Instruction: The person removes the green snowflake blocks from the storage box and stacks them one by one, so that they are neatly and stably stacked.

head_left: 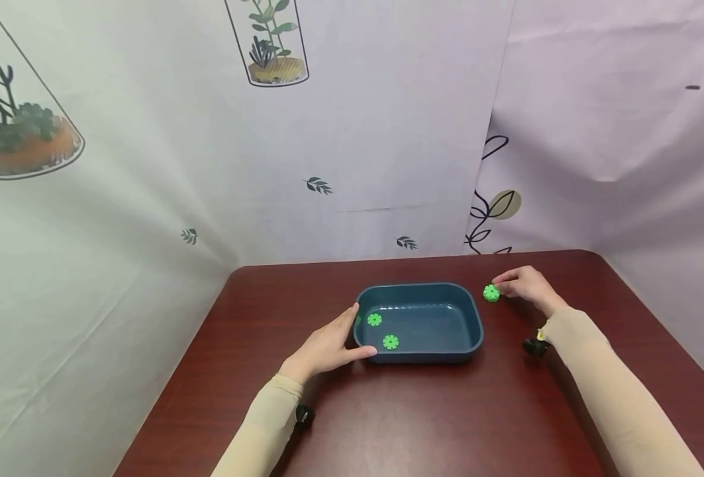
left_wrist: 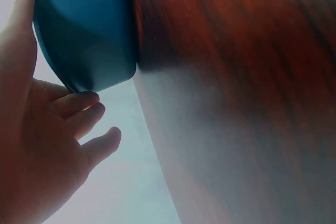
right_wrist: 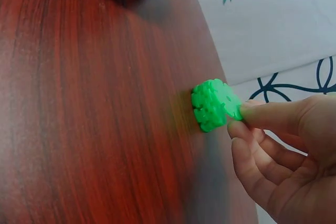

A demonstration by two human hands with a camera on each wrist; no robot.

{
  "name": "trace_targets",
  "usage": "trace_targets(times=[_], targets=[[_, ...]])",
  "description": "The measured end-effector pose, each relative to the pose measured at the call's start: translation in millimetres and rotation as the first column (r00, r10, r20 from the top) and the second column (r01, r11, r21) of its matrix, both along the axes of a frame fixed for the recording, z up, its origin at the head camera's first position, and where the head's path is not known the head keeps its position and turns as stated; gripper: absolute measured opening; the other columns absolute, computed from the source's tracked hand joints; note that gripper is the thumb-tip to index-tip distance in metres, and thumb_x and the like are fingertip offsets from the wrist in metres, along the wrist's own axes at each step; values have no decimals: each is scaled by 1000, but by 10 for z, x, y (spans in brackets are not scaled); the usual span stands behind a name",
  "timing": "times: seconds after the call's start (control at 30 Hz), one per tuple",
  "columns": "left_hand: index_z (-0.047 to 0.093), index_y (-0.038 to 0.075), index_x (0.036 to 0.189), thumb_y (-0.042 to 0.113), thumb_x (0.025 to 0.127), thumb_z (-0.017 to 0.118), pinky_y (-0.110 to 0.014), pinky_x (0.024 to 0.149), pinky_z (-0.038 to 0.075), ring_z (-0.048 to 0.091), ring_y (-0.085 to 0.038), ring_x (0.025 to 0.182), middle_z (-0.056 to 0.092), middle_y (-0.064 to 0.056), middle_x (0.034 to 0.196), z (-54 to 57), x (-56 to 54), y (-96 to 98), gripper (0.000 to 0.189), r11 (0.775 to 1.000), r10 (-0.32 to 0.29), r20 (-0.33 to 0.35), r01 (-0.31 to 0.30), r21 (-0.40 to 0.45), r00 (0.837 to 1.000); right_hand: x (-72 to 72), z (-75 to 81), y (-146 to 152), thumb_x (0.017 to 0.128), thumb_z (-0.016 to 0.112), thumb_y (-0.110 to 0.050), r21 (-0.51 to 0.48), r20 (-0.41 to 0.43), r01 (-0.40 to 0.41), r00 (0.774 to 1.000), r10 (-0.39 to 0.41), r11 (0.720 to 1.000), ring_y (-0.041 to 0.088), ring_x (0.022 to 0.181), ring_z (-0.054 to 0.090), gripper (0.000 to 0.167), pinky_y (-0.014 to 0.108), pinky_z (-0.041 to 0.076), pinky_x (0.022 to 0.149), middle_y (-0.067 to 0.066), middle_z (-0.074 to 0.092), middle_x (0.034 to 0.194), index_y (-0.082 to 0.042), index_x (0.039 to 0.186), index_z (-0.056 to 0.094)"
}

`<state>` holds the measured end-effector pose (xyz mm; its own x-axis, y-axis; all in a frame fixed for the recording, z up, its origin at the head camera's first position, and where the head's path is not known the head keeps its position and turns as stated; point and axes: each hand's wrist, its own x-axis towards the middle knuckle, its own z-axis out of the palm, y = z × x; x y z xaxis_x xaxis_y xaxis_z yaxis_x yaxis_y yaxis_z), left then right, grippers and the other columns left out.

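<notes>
A dark blue rectangular tray (head_left: 429,324) rests on the table, and my left hand (head_left: 328,341) holds its left end, the thumb along the front rim and the fingers at the far left corner. From the left wrist view, the bent fingers (left_wrist: 84,111) lie against the tray's end wall. Inside it, flat on the bottom near the left end, are green notched discs (head_left: 390,342). To the right of the tray stands a short stack of the same green discs (right_wrist: 206,109). My right hand (head_left: 526,285) pinches the top disc (right_wrist: 229,100) at its edge between thumb and forefinger.
The dark red wooden table (head_left: 423,417) runs back to a pale cloth wall (head_left: 357,152) printed with plants. A black wrist device (head_left: 535,346) is strapped under my right forearm, another (head_left: 304,416) under the left.
</notes>
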<state>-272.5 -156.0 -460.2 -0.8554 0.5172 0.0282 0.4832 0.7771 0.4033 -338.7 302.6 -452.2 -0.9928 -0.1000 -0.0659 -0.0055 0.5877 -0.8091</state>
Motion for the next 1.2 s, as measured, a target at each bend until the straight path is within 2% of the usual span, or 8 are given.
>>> trace_targets(times=[0.3,0.53,0.8,0.97,1.2], targets=[[16,9,162,79,85,56,-44,113,39,32,-21,148,24,-5,166,-23,-15,-17,112,1000,-8,-14,8,1,1000,5,-21,-13,98,64,-9,5,-4,7,1000,-7,1000,25,88,67,31,34,59,78,28,67,112,16,117,65],[17,7,162,78,85,56,-43,114,38,32,-21,148,24,-5,166,-30,-12,-13,111,1000,-12,-15,12,1,1000,-8,-70,6,98,66,-11,62,-22,15,1000,-14,998,23,88,66,31,33,58,75,25,71,106,14,115,67],[17,8,162,78,85,56,-43,113,38,32,-22,148,24,-6,166,-14,-4,-11,111,1000,-14,-14,14,-6,1000,-36,-102,22,98,66,-11,56,-24,19,1000,-17,998,23,85,67,30,33,58,74,25,70,104,14,114,68],[17,9,162,78,85,56,-43,113,38,31,-21,148,24,-5,166,-15,1,-12,111,1000,-4,-4,4,-8,1000,-38,-38,25,99,64,-15,59,-21,21,1000,-19,998,25,88,66,32,31,57,74,24,69,106,12,117,68],[17,10,162,81,84,54,-42,113,38,31,-21,148,24,-5,166,-22,-15,-30,112,1000,-2,-5,1,-27,1000,-108,213,-77,101,62,-19,114,-26,4,1000,-1,994,39,101,66,38,49,55,90,30,67,117,11,125,63]])
